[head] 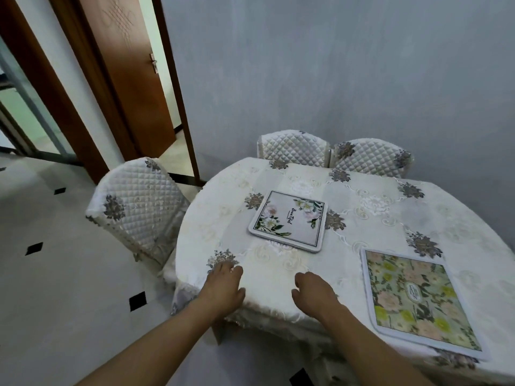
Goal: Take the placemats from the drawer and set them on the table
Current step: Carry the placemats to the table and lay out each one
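Note:
Two placemats lie flat on the table [362, 207], which is covered by a cream embroidered cloth. A white placemat [288, 220] with flower corners sits near the table's middle. A green and pink floral placemat [418, 299] lies at the right, close to the near edge. My left hand [224, 288] hovers palm down over the table's near left edge, fingers loosely spread, holding nothing. To its right, my right hand [315, 292] is also over the cloth, fingers curled a little and empty. Both hands are short of the white placemat. No drawer is in view.
A quilted chair [133, 207] stands at the table's left and two more chairs [331, 150] at the far side against the grey wall. An open brown door [131, 73] and a doorway are at the upper left. White floor tiles with black insets spread to the left.

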{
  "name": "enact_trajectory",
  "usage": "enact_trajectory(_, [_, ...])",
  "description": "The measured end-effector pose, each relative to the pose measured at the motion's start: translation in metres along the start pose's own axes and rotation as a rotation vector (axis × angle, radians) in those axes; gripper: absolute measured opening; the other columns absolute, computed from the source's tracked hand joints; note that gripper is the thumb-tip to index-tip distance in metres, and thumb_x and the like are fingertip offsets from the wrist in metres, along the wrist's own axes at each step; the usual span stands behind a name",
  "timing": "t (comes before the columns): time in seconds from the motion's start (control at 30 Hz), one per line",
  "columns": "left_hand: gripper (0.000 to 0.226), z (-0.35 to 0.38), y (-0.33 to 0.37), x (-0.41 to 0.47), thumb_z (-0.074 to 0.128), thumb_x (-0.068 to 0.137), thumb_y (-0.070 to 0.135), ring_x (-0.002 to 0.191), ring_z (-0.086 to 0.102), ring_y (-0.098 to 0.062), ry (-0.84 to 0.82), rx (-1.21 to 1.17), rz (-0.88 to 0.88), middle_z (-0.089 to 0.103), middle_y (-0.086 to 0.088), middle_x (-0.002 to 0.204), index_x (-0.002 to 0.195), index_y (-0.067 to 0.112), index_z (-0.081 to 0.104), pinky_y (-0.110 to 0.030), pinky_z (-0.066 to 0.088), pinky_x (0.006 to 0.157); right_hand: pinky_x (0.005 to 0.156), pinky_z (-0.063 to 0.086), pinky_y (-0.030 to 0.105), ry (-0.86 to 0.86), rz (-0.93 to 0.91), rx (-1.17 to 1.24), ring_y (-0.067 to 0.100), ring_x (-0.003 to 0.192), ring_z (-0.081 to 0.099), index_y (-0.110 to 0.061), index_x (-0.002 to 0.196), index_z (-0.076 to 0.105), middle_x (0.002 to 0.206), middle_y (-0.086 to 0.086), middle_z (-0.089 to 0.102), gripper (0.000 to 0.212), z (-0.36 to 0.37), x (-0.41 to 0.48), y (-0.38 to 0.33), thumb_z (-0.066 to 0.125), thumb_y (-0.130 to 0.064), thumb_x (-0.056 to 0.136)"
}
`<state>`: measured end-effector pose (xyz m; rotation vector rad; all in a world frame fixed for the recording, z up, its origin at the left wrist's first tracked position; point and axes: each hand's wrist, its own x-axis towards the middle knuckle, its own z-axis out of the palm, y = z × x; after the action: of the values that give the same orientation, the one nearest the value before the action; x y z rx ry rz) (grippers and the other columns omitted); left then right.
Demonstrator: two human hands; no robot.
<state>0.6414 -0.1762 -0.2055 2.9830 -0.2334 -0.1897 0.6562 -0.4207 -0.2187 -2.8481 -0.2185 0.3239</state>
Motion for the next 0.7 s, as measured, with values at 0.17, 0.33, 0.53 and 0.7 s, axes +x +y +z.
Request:
enact_trajectory(0.17, [0.037, -0.004, -0.024, 0.037, 0.051, 0.086, 0.036, 0.118, 0.045, -0.029, 0.001, -0.017, 0.084, 0.051, -0.009, 0.126, 0.117, 0.016, 0.053, -0.039, 0.043, 0.094, 0.079, 0.049, 0.033, -0.013, 0.12, 0.028, 0.023, 0.093, 0.061, -0.014, 0.101, 0.059, 0.102, 0.005, 0.062, 0.024, 0.005, 0.024, -0.011, 0.048, -0.033, 0.09])
enact_trajectory(0.33, [0.042, 0.0, -0.027, 0.088, 0.049, 0.089, 0.038, 0.12, 0.043, -0.029, -0.04, -0.019, 0.127, 0.048, -0.009, 0.131, 0.125, 0.016, 0.05, -0.039, 0.041, 0.095, 0.071, 0.039, 0.031, -0.019, 0.2, 0.054, 0.024, 0.091, 0.057, -0.017, 0.087, 0.046, 0.088, 0.0, 0.047, 0.015, 0.007, 0.061, -0.004, 0.047, -0.031, 0.091])
enact_trajectory(0.53, [0.041, 0.006, -0.025, 0.171, 0.047, 0.091, 0.036, 0.12, 0.043, -0.029, -0.051, 0.032, 0.288, 0.048, -0.01, 0.131, 0.126, 0.014, 0.05, -0.037, 0.037, 0.093, 0.076, 0.041, 0.031, -0.01, 0.314, 0.172, 0.023, 0.098, 0.056, -0.02, 0.085, 0.043, 0.092, 0.0, 0.051, 0.014, 0.021, 0.131, 0.013, 0.046, -0.032, 0.091])
enact_trajectory(0.7, [0.038, 0.015, -0.031, 0.249, 0.05, 0.089, 0.034, 0.11, 0.048, -0.028, -0.071, -0.001, 0.351, 0.053, -0.008, 0.12, 0.122, 0.016, 0.053, -0.037, 0.042, 0.087, 0.068, 0.037, 0.029, -0.027, 0.467, 0.36, 0.025, 0.093, 0.059, -0.02, 0.073, 0.041, 0.088, 0.004, 0.056, 0.018, 0.034, 0.185, 0.026, 0.049, -0.027, 0.088])
